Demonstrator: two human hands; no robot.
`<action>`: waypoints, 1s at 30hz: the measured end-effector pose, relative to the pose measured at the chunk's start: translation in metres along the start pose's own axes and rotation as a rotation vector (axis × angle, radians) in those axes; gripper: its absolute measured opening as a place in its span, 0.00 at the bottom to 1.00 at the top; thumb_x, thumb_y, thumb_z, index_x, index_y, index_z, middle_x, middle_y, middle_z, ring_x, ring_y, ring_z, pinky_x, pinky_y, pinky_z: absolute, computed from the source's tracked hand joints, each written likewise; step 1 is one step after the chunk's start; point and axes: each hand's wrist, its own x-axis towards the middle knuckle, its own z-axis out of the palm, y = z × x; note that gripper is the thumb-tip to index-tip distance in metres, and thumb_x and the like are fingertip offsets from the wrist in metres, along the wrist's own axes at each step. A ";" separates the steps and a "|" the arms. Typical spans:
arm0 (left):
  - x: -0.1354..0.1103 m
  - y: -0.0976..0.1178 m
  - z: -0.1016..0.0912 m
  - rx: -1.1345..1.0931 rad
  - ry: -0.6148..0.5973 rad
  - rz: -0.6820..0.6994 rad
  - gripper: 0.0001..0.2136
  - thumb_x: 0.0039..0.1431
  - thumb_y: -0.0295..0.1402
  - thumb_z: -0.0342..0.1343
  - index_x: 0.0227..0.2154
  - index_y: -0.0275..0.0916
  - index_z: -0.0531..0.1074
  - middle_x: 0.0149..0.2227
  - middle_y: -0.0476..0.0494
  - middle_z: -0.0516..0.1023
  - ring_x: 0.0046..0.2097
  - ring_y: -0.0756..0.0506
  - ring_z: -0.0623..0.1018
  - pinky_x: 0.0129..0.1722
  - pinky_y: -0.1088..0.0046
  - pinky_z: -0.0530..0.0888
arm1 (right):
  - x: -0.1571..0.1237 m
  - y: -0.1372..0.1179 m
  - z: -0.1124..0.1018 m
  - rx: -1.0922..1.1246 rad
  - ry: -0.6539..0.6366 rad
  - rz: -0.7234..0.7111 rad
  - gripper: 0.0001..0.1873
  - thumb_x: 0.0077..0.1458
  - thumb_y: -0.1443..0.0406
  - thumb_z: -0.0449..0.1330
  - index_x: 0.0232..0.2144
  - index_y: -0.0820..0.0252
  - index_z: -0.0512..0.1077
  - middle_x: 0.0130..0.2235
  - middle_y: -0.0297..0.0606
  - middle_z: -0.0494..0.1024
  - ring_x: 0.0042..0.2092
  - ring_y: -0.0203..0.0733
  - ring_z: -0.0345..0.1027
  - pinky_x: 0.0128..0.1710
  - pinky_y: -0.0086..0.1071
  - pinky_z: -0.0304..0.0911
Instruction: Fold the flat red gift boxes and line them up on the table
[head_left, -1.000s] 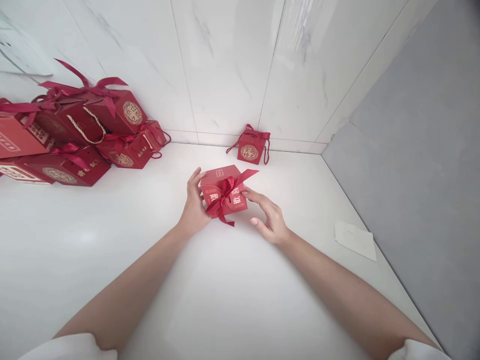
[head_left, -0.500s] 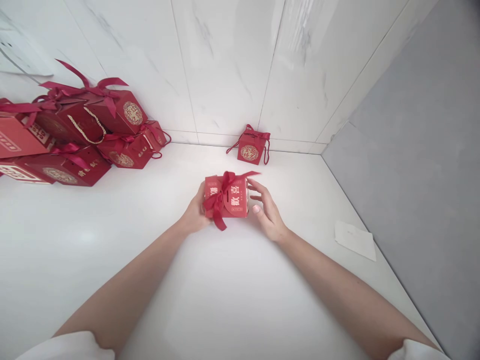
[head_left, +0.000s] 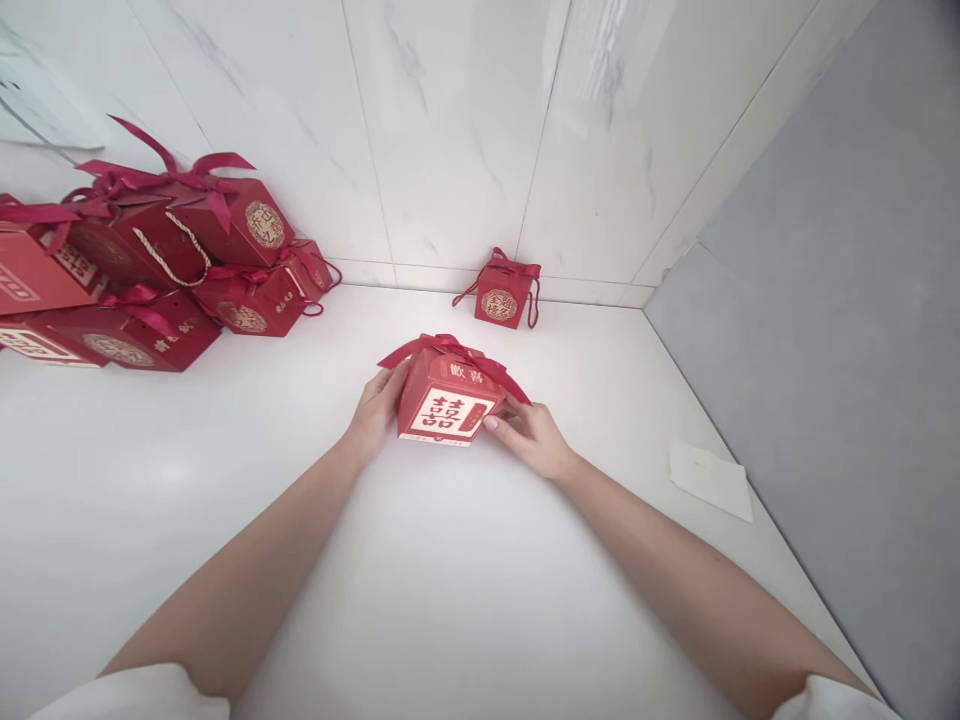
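Between my two hands is a red gift box (head_left: 448, 395) with a ribbon bow on top and a white panel of red characters facing me. It is slightly tilted. My left hand (head_left: 377, 412) presses against its left side, the fingers partly hidden behind it. My right hand (head_left: 534, 432) grips the right side, its thumb on the near right corner and the other fingers behind. A smaller red gift box (head_left: 499, 300) with cord handles and a round gold emblem stands behind it near the wall.
Red gift boxes (head_left: 161, 335) with ribbons are stacked at the left against the tiled wall (head_left: 457, 130). On the white table (head_left: 420, 600) a piece of white paper (head_left: 709, 480) lies near the right edge, beyond which is a grey surface (head_left: 847, 350).
The gift box has turned and tipped, so its white front panel now shows instead of mostly its top. My right hand has closed in on its right side; my left hand shifted slightly left.
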 end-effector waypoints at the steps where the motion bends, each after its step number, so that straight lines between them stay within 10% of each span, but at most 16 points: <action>1: 0.000 0.002 0.000 -0.026 0.010 -0.013 0.21 0.54 0.50 0.60 0.42 0.37 0.74 0.32 0.45 0.80 0.33 0.44 0.79 0.30 0.71 0.75 | 0.000 0.000 0.000 0.012 0.009 0.020 0.20 0.62 0.52 0.56 0.51 0.57 0.70 0.44 0.39 0.80 0.46 0.47 0.74 0.49 0.39 0.68; 14: -0.002 0.008 -0.003 0.005 -0.210 -0.097 0.15 0.54 0.46 0.62 0.30 0.36 0.74 0.21 0.50 0.74 0.20 0.52 0.71 0.18 0.78 0.67 | 0.008 0.010 -0.005 0.372 0.072 0.315 0.35 0.61 0.42 0.49 0.18 0.60 0.74 0.20 0.37 0.75 0.26 0.41 0.69 0.33 0.35 0.64; 30: -0.001 0.005 -0.005 0.071 -0.191 -0.044 0.15 0.56 0.45 0.61 0.25 0.37 0.71 0.15 0.54 0.62 0.14 0.56 0.60 0.13 0.78 0.53 | 0.007 0.009 -0.004 0.394 0.092 0.330 0.29 0.60 0.43 0.52 0.33 0.59 0.80 0.37 0.38 0.82 0.42 0.48 0.73 0.50 0.40 0.64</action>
